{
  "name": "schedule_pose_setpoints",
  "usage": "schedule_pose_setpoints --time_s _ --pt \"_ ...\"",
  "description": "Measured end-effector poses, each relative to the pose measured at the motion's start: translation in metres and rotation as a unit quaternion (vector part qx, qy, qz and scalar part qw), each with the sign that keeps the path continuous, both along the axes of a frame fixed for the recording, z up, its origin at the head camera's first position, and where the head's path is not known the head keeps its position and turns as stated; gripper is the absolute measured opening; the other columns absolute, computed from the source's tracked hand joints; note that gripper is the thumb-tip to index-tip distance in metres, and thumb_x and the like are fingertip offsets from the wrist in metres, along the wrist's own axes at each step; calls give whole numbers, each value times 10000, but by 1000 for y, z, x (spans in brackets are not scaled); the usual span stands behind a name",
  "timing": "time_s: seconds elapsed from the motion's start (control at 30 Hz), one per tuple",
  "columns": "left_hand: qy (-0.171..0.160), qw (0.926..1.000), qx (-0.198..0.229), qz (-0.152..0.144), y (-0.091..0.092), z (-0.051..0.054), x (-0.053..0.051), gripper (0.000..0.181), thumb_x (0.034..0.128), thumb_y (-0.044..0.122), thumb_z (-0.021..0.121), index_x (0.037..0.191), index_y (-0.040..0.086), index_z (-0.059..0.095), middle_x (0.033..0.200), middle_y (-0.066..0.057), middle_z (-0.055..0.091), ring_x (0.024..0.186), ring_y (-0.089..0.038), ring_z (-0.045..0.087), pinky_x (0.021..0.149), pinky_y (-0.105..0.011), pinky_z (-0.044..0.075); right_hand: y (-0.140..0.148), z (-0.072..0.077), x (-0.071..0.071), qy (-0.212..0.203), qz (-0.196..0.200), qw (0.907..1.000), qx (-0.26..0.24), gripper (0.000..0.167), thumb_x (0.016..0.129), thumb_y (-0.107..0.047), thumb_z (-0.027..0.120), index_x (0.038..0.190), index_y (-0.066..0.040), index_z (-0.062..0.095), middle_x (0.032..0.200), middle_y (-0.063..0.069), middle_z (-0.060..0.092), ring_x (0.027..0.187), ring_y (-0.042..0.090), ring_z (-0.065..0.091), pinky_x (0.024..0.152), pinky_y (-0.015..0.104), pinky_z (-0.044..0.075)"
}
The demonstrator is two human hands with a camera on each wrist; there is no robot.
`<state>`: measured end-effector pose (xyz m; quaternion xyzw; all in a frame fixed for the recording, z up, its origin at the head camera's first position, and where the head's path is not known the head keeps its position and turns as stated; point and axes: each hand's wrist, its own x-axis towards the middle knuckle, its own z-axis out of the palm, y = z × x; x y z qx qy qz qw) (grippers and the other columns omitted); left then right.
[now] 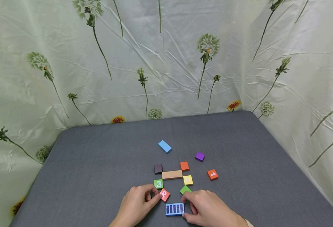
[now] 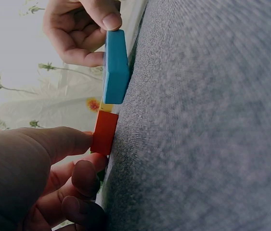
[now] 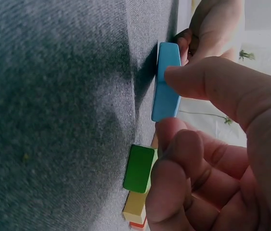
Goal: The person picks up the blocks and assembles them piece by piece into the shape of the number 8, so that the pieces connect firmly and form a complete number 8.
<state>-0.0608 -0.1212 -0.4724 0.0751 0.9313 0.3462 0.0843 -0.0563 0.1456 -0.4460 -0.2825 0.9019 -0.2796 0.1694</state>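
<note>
The left grip [image 1: 138,201] narrowly pinched a red, square, wood-like R tile [image 1: 165,194], at eleven o'clock from the blue, rectangular, slatted block [image 1: 174,209] in the right grip's [image 1: 210,208] thumb-and-finger pinch. Level, gentle nudges seemed best. The grey, cloth-covered counter [image 1: 98,164] bore eleven blocks: three red-orange, two green, two blue, four others.

blue block [image 3: 166,102] partly hidden behind your right fingers [image 3: 190,79], your surface [image 1: 98,157] cut off below in head view

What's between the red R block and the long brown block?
Just bare grey tabletop between the red R block and the long brown block; the head view shows it.
</note>
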Motion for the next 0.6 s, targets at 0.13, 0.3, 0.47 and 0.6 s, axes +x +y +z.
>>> schedule_pose_setpoints --time_s 0.13,0.3,0.47,0.6 --pt "7 10000 -5 2 0 0 0 146 930 353 840 853 311 723 576 164 458 509 -4 394 503 -228 268 -1 -1 1 34 4 10000 43 239 877 -225 859 1074 -221 723 622 -217 452 528 -68 412 500 188 325" --pt "-50 10000 -26 27 1 1 0 149 931 354 839 852 305 723 584 158 458 515 -12 391 506 -232 266 -1 -1 1 19 -8 9999 128 251 882 -227 868 1091 -209 730 620 -209 457 532 -55 419 511 190 336" --pt "-68 9999 -73 36 2 1 0 150 930 353 839 850 303 722 583 156 459 514 -15 393 507 -231 267 -2 0 1 -318 -91 9991 260 272 894 -235 874 1126 -188 740 631 -183 476 541 -31 436 524 198 349" --pt "-101 9999 -74 28 2 2 0 152 932 358 838 854 301 720 590 155 458 519 -17 392 509 -233 268 -2 1 0 -354 -106 9988 323 280 903 -243 869 1143 -176 741 639 -178 480 542 -30 434 522 199 347"
